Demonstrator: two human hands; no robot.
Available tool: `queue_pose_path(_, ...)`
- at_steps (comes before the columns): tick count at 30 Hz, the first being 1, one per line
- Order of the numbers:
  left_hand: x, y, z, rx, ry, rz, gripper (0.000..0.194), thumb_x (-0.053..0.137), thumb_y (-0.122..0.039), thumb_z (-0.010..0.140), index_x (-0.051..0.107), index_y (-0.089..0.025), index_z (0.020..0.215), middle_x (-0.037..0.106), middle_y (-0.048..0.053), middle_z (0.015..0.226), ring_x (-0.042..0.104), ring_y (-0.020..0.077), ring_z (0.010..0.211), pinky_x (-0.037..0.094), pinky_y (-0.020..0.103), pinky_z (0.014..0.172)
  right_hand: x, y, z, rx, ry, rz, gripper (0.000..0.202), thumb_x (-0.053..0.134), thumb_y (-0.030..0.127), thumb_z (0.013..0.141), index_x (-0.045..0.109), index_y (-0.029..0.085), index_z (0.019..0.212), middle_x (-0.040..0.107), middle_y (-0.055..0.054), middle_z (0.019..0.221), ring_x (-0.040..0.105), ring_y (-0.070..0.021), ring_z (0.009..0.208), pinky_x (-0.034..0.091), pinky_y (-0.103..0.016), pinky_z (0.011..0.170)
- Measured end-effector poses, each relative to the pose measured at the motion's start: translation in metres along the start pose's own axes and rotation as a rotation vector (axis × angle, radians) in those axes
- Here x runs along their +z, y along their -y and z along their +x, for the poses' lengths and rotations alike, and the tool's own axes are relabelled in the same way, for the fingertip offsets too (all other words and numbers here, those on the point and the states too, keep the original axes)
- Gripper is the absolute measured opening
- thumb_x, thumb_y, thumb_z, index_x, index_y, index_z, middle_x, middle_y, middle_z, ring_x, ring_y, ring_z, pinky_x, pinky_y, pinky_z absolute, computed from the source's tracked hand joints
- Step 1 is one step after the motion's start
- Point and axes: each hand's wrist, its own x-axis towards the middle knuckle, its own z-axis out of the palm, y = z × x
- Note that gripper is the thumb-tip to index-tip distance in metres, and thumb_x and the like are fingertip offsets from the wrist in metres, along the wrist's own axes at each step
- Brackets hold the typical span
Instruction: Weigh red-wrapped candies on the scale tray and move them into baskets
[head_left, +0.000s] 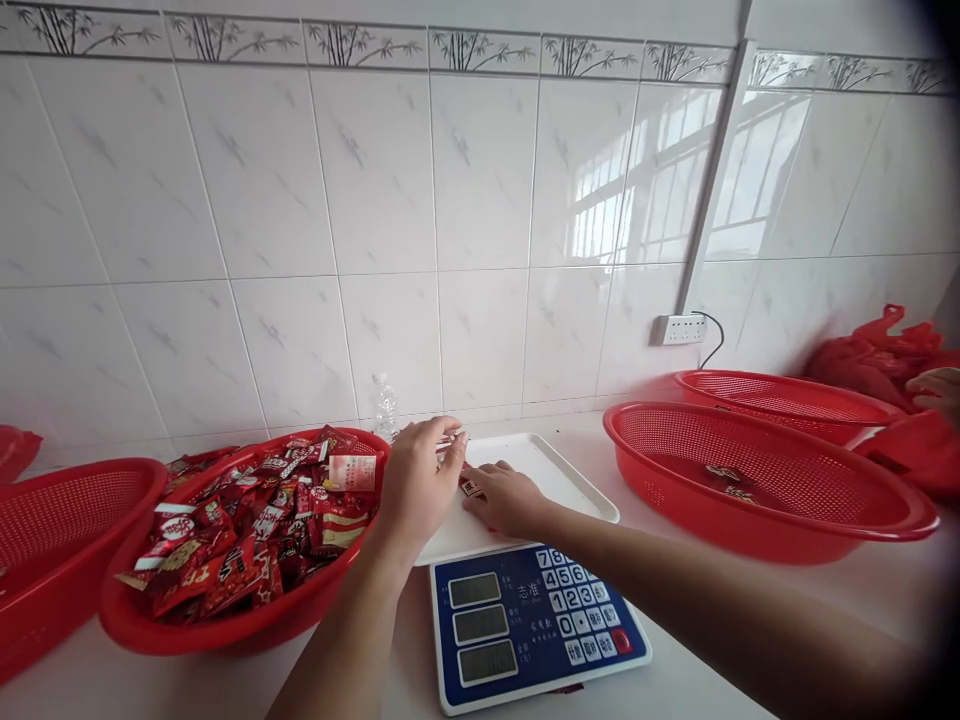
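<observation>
My left hand [426, 465] is above the left side of the scale's white tray [536, 465], its thumb and fingers closed on something red, apparently a snack packet. My right hand [511, 500] reaches in from the right, fingers curled over a small red snack packet [470, 488] with a pale label. Whether both hands grip the same packet I cannot tell, as the fingers cover much of it. In front of the tray is the blue keypad panel of the digital scale [536, 630]; its displays are unreadable.
Left of the scale stands a red plastic basket [225, 640] heaped with snack packets [240, 570], beside another red basket [67, 560]. On the right, a red basket [750, 530] holds a few packets. A clear bottle [384, 405] stands by the wall. Another person's hand [937, 388] shows far right.
</observation>
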Motion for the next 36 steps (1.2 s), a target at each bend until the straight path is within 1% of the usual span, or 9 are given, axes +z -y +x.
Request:
queue_pose_path(3,-0.002,-0.003,-0.001,0.021,0.009,-0.016,0.016,0.050,-0.027,0.089,0.063,-0.020,0.096,0.070,0.005,0.094,0.063,0.0210,0.090,0.048,0.035,0.081,0.007,-0.001,0.004,-0.063,-0.036,0.043,0.030,0.052,0.016,0.082,0.068,0.023,0.107,0.064,-0.010,0.109,0.057,-0.0280,0.101,0.043,-0.037,0.083)
queue_pose_path(7,-0.004,-0.006,-0.002,0.054,0.013,-0.030,0.015,0.050,-0.026,0.090,0.062,-0.020,0.096,0.070,0.005,0.093,0.063,0.0210,0.090,0.048,0.034,0.080,0.013,-0.004,0.003,-0.084,-0.111,0.084,0.026,0.051,0.011,0.081,0.071,0.021,0.094,0.061,-0.007,0.108,0.061,-0.0184,0.088,0.045,-0.027,0.074)
queue_pose_path(12,-0.006,-0.006,-0.002,0.063,0.017,-0.033,0.014,0.050,-0.025,0.090,0.062,-0.020,0.096,0.070,0.004,0.093,0.063,0.0205,0.089,0.048,0.034,0.080,-0.007,-0.018,0.002,-0.066,-0.217,0.059,0.030,0.050,0.006,0.079,0.073,0.023,0.087,0.061,-0.004,0.103,0.062,-0.0140,0.080,0.048,-0.024,0.073)
queue_pose_path(17,-0.005,-0.006,-0.002,0.057,0.050,-0.034,0.015,0.051,-0.027,0.090,0.062,-0.021,0.097,0.071,0.004,0.095,0.064,0.0208,0.090,0.049,0.035,0.080,-0.057,-0.081,-0.010,0.089,-0.402,-0.063,0.027,0.048,0.016,0.083,0.072,0.025,0.093,0.059,-0.006,0.113,0.062,-0.0175,0.079,0.049,-0.029,0.064)
queue_pose_path(22,0.003,-0.007,-0.006,0.051,0.164,-0.019,0.017,0.050,-0.028,0.091,0.062,-0.022,0.101,0.071,0.004,0.097,0.063,0.0216,0.094,0.048,0.038,0.084,-0.107,-0.156,-0.052,0.261,-0.519,-0.199,0.029,0.044,0.025,0.085,0.071,0.020,0.092,0.059,-0.013,0.114,0.060,-0.0226,0.078,0.038,-0.027,0.047)
queue_pose_path(27,0.007,-0.010,-0.010,0.022,0.338,0.036,0.024,0.052,-0.029,0.089,0.061,-0.024,0.111,0.069,0.004,0.107,0.061,0.0236,0.102,0.047,0.040,0.088,-0.122,-0.201,-0.085,0.409,-0.550,-0.223,0.027,0.047,0.035,0.082,0.069,0.021,0.076,0.063,-0.020,0.101,0.061,-0.0358,0.084,0.040,-0.035,0.046)
queue_pose_path(31,0.007,-0.013,-0.014,0.002,0.558,0.098,0.033,0.053,-0.031,0.089,0.058,-0.023,0.120,0.067,0.008,0.115,0.060,0.0261,0.108,0.044,0.041,0.093,-0.102,-0.194,-0.072,0.371,-0.521,-0.150,0.014,0.058,0.031,0.073,0.069,0.021,0.073,0.065,-0.021,0.104,0.057,-0.0434,0.102,0.049,-0.049,0.064)
queue_pose_path(34,0.011,-0.009,-0.018,0.001,0.752,0.145,0.042,0.056,-0.033,0.086,0.054,-0.023,0.127,0.064,0.010,0.122,0.059,0.0286,0.112,0.043,0.042,0.095,-0.077,-0.155,-0.050,0.232,-0.461,-0.046,0.021,0.056,0.031,0.077,0.071,0.021,0.088,0.066,-0.016,0.110,0.057,-0.0373,0.109,0.046,-0.053,0.085)
queue_pose_path(36,0.014,-0.005,-0.020,-0.025,0.865,0.170,0.045,0.055,-0.036,0.085,0.055,-0.022,0.127,0.063,0.012,0.122,0.059,0.0305,0.111,0.046,0.041,0.090,-0.060,-0.118,-0.037,0.127,-0.402,0.044,0.028,0.053,0.034,0.081,0.070,0.022,0.099,0.067,-0.012,0.113,0.059,-0.0322,0.107,0.047,-0.051,0.087)
